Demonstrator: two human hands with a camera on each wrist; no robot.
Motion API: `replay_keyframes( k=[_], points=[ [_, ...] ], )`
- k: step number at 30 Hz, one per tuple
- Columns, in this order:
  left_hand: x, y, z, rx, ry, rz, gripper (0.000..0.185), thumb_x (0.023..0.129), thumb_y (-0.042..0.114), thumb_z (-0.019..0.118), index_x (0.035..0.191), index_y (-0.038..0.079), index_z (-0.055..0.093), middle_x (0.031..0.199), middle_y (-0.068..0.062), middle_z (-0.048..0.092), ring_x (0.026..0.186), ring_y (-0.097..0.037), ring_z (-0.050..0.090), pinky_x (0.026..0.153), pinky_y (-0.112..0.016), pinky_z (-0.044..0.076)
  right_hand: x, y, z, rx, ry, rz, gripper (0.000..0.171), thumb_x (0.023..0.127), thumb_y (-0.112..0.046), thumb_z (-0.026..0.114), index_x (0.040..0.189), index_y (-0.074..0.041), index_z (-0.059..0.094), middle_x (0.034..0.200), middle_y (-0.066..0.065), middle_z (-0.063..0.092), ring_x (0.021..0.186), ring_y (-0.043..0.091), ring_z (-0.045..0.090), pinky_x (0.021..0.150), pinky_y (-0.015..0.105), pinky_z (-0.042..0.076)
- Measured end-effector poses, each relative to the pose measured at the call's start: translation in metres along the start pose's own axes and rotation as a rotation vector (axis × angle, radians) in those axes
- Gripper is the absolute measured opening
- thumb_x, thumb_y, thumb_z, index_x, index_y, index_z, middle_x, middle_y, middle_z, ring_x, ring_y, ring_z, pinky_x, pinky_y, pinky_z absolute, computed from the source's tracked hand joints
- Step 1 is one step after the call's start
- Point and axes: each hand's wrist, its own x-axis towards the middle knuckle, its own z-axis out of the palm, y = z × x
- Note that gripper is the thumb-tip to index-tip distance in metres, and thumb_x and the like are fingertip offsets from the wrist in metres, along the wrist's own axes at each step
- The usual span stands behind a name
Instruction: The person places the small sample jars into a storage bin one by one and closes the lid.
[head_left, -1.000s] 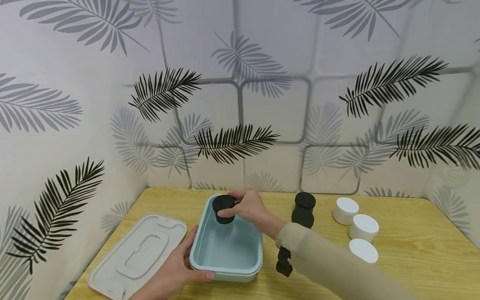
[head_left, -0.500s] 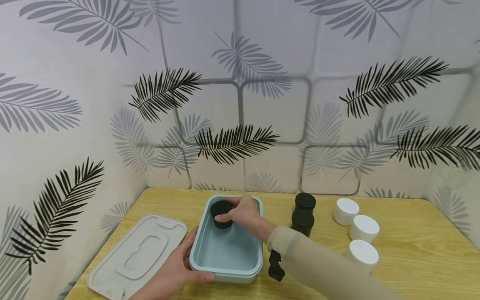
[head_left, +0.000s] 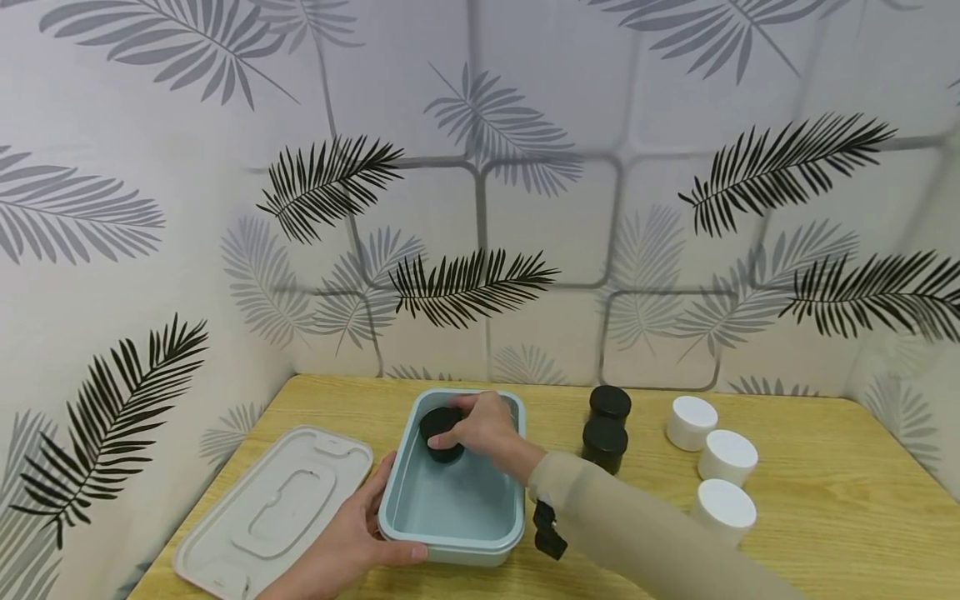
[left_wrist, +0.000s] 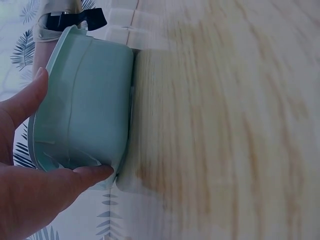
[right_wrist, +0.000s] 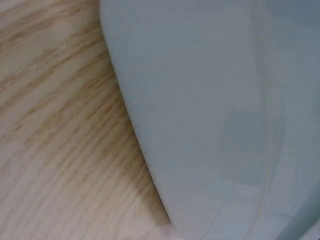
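A light blue rectangular box (head_left: 453, 546) stands uncovered on the wooden table. My left hand (head_left: 356, 537) grips its near left corner, thumb along the front and fingers on the left side; the left wrist view shows that hand (left_wrist: 37, 192) against the box wall (left_wrist: 100, 95). Inside the box, at the far left corner, my right hand (head_left: 486, 427) holds a round black jar (head_left: 439, 425) between thumb and fingers. The jar's lower part sits low in the box. In the right wrist view only the outer side of the box (right_wrist: 190, 110) and the table show, with the right hand hidden.
A pale grey lid (head_left: 288, 500) lies left of the box. Two black jars (head_left: 604, 442) stand right of it, behind the right sleeve. Three white jars (head_left: 729, 454) form a line farther right. A patterned wall (head_left: 540, 333) closes off the table's (head_left: 840, 483) back edge.
My right hand has lowered the black jar into the box's far left corner, mostly within the first half second. The left hand and the box have stayed in place.
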Motion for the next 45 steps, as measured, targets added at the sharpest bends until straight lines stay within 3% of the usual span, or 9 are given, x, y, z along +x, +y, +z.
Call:
replay_keyframes(
  k=[12,17,24,30,35,39,42,45],
  points=[
    [0.001,0.002,0.0,0.008,0.008,-0.019,0.117,0.093,0.01,0.082,0.169,0.009,-0.006,0.169,-0.03,0.018,0.141,-0.045,0.046,0.099,-0.036,0.054,-0.004,-0.005,-0.004,-0.052,0.005,-0.034,0.072,0.069,-0.008,0.1,0.133,0.005,0.07,0.13,0.02,0.071,0.123,0.035,0.065,0.1,0.046,0.055],
    [0.002,0.0,0.001,0.011,0.026,-0.027,0.117,0.092,0.009,0.084,0.17,0.009,-0.004,0.17,-0.029,0.017,0.143,-0.044,0.044,0.101,-0.036,0.053,-0.01,-0.015,-0.022,-0.114,0.003,-0.063,0.07,0.073,-0.015,0.099,0.134,0.002,0.07,0.128,0.017,0.072,0.119,0.032,0.068,0.097,0.044,0.056],
    [0.002,-0.002,0.003,0.041,0.071,-0.028,0.118,0.09,0.009,0.086,0.17,0.007,0.0,0.17,-0.028,0.019,0.143,-0.043,0.044,0.106,-0.041,0.05,-0.033,-0.025,-0.084,-0.126,-0.054,-0.187,0.065,0.08,-0.025,0.095,0.136,-0.003,0.071,0.123,0.011,0.075,0.109,0.025,0.071,0.089,0.039,0.059],
    [0.002,-0.002,0.004,0.042,0.084,-0.036,0.118,0.089,0.01,0.086,0.17,0.008,0.001,0.17,-0.028,0.02,0.142,-0.044,0.046,0.105,-0.042,0.051,-0.068,-0.011,-0.154,-0.127,-0.062,-0.274,0.063,0.083,-0.029,0.092,0.136,-0.003,0.071,0.123,0.007,0.075,0.11,0.025,0.071,0.09,0.039,0.058],
    [0.001,-0.003,0.003,0.033,0.077,-0.044,0.117,0.09,0.011,0.085,0.17,0.009,0.0,0.171,-0.027,0.016,0.143,-0.045,0.044,0.104,-0.039,0.051,-0.098,0.015,-0.212,-0.135,-0.056,-0.299,0.062,0.088,-0.029,0.089,0.141,-0.005,0.068,0.13,0.007,0.073,0.111,0.024,0.069,0.088,0.033,0.058],
    [0.0,-0.004,0.002,0.017,0.063,-0.034,0.117,0.091,0.009,0.085,0.17,0.01,-0.001,0.172,-0.025,0.015,0.145,-0.045,0.042,0.102,-0.034,0.051,-0.12,0.046,-0.251,-0.172,-0.004,-0.301,0.059,0.09,-0.025,0.087,0.143,-0.008,0.067,0.134,0.005,0.071,0.112,0.015,0.068,0.09,0.028,0.057],
    [0.0,-0.003,0.002,0.007,0.057,-0.032,0.116,0.091,0.009,0.084,0.17,0.011,-0.002,0.172,-0.025,0.014,0.145,-0.045,0.042,0.101,-0.032,0.052,-0.136,0.071,-0.275,-0.225,0.033,-0.27,0.059,0.09,-0.023,0.087,0.144,-0.01,0.067,0.131,-0.005,0.071,0.109,0.004,0.067,0.087,0.024,0.056],
    [-0.001,-0.003,0.003,-0.003,0.059,-0.032,0.116,0.092,0.009,0.083,0.17,0.011,-0.001,0.171,-0.026,0.016,0.144,-0.046,0.043,0.1,-0.031,0.053,-0.148,0.097,-0.292,-0.257,0.062,-0.276,0.058,0.088,-0.015,0.088,0.141,-0.004,0.067,0.127,-0.013,0.072,0.107,0.001,0.065,0.085,0.02,0.055]
  ],
)
